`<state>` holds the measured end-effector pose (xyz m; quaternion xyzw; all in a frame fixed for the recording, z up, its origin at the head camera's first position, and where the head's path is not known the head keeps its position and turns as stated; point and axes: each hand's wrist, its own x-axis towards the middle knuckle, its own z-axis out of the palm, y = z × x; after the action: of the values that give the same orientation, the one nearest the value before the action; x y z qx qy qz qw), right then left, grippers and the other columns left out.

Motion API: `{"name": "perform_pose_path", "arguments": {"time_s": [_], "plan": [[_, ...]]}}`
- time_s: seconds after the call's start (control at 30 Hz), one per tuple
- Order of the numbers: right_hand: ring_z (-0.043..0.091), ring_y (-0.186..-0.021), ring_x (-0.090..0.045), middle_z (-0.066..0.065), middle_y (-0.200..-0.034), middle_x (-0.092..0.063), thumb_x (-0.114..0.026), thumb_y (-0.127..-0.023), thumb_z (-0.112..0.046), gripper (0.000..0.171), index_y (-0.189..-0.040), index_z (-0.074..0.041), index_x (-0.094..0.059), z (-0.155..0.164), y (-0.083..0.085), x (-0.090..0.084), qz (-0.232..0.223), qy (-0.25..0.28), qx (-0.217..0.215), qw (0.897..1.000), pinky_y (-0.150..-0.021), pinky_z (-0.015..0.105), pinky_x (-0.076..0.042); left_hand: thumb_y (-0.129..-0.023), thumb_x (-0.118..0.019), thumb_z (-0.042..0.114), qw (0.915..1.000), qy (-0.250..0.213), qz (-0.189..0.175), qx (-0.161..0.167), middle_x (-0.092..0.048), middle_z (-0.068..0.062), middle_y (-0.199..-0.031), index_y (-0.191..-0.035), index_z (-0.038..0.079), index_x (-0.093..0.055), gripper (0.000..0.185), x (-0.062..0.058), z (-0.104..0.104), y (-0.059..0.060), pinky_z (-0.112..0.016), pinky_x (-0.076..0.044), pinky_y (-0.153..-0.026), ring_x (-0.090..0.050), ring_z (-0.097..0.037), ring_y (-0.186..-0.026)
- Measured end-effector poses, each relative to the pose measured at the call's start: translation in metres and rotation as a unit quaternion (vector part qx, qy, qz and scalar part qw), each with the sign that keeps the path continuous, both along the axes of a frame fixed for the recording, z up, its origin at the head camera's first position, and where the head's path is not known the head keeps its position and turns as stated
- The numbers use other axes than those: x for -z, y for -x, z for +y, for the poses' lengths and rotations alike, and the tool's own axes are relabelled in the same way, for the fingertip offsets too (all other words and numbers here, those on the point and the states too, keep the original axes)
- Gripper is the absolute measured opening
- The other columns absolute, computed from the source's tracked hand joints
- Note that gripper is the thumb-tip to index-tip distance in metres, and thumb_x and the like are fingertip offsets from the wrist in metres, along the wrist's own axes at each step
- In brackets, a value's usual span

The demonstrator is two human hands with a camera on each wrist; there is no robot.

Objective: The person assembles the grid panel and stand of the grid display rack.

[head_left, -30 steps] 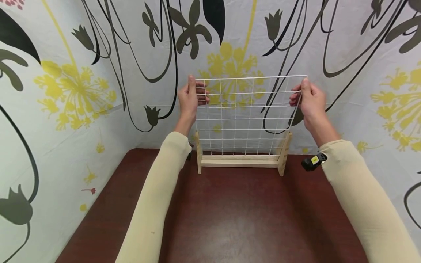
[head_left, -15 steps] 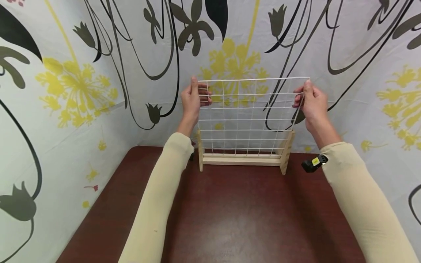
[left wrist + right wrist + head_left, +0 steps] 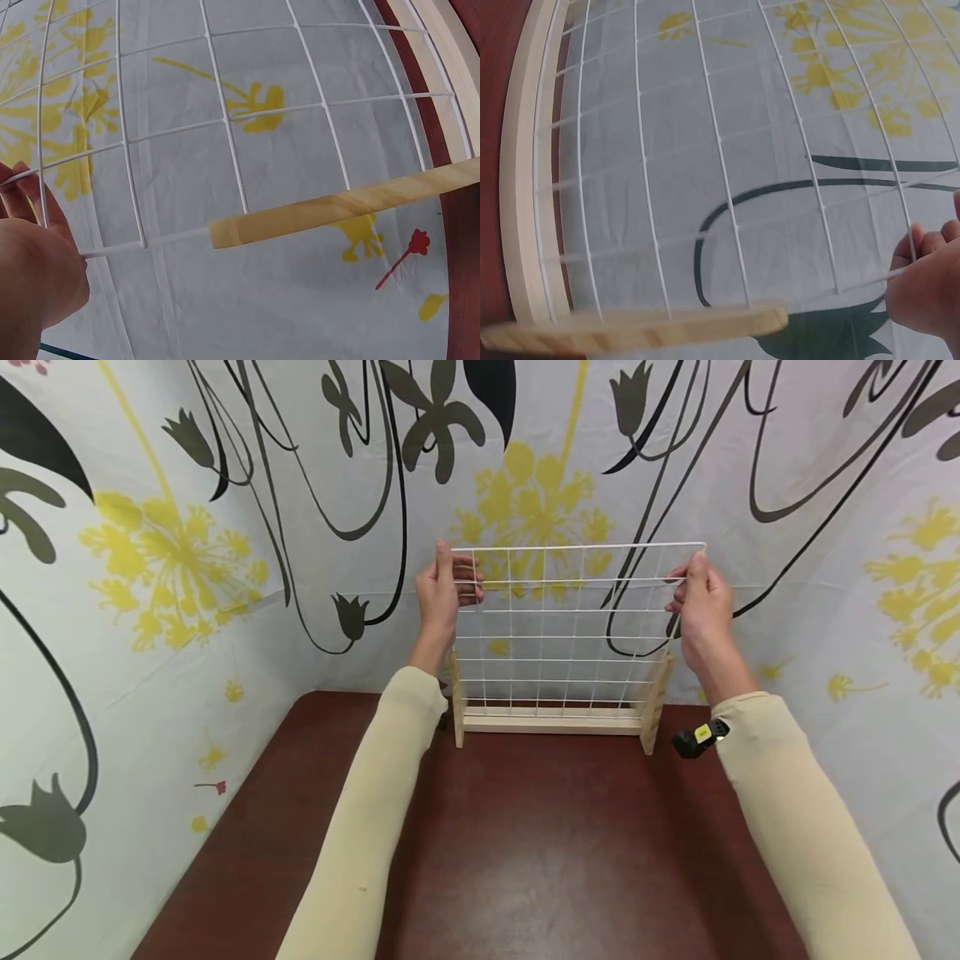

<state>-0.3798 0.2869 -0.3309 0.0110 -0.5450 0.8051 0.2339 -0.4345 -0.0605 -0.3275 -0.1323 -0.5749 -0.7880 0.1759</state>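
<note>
Meanwhile, little had altered from a second before: the white wire grid (image 3: pixel 570 627) had sunk a touch lower between the wooden posts, and both hands had come down with it, keeping the same hold on its upper corners. The right arm had also drawn slightly inward.

The left hand (image 3: pixel 441 593) clasped the grid's left edge just below the top corner, thumb toward the person and fingers curled through to the far side. The left wrist view showed that grip only at the frame's edge, the fingers (image 3: pixel 34 262) pinching the wire beside the tip of the left post (image 3: pixel 345 214). The right hand (image 3: pixel 697 606) held the right edge the same way, just under the top right corner, and in the right wrist view its fingertips (image 3: pixel 922 244) wrapped round the outer wire.

The grid stood upright, its lower part seated in the wooden stand (image 3: pixel 553 720), which sat at the far edge of the dark red tabletop (image 3: pixel 540 860), roughly midway along it and close to the flowered cloth (image 3: pixel 187 568) behind. Both grips lay well above the stand's base rail, with the post tops just below the hands. A small black and yellow device (image 3: pixel 699 737) showed at the right sleeve's cuff.
</note>
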Motion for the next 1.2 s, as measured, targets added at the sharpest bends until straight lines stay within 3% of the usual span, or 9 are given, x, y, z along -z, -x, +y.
{"name": "perform_pose_path", "arguments": {"time_s": [0.33, 0.7, 0.93, 1.2], "plan": [[0.009, -0.057, -0.034, -0.001, -0.064, -0.053, -0.056, -0.109, -0.034, 0.04, -0.082, -0.007, -0.067, -0.005, 0.006, 0.002, 0.008, 0.075, 0.007, 0.997, -0.057, 0.019, -0.043, -0.111, -0.042, 0.054, 0.9996, 0.0, -0.004, 0.027, -0.074, -0.011, -0.081, -0.113, -0.009, -0.07, 0.069, -0.001, -0.006, 0.002, -0.038, -0.063, -0.062, -0.069, -0.02, -0.058], [0.009, -0.057, -0.035, -0.002, -0.067, -0.055, -0.055, -0.11, -0.033, 0.039, -0.083, -0.008, -0.067, -0.009, 0.002, 0.007, 0.013, 0.059, 0.027, 0.998, -0.06, 0.019, -0.043, -0.107, -0.046, 0.062, 0.9993, -0.003, -0.019, 0.032, -0.074, -0.009, -0.081, -0.101, 0.002, -0.074, 0.066, 0.0, -0.008, 0.001, -0.034, -0.063, -0.06, -0.07, -0.017, -0.058], [0.009, -0.057, -0.03, -0.004, -0.063, -0.043, -0.054, -0.109, -0.035, 0.038, -0.086, -0.008, -0.067, -0.008, -0.003, 0.006, 0.019, 0.045, 0.023, 0.999, -0.062, 0.019, -0.043, -0.109, -0.044, 0.059, 0.9994, -0.014, -0.01, 0.03, -0.074, -0.009, -0.08, -0.093, 0.006, -0.073, 0.062, 0.001, -0.008, -0.004, -0.031, -0.062, -0.059, -0.07, -0.016, -0.058], [0.009, -0.058, -0.031, -0.004, -0.064, -0.045, -0.056, -0.108, -0.036, 0.037, -0.087, -0.009, -0.069, -0.007, -0.008, 0.007, 0.017, 0.037, 0.02, 0.999, -0.063, 0.02, -0.044, -0.107, -0.041, 0.065, 0.9994, 0.021, -0.017, 0.023, -0.076, -0.005, -0.084, -0.097, 0.01, -0.074, 0.065, 0.002, -0.009, -0.009, -0.036, -0.062, -0.062, -0.072, -0.016, -0.061]]}}
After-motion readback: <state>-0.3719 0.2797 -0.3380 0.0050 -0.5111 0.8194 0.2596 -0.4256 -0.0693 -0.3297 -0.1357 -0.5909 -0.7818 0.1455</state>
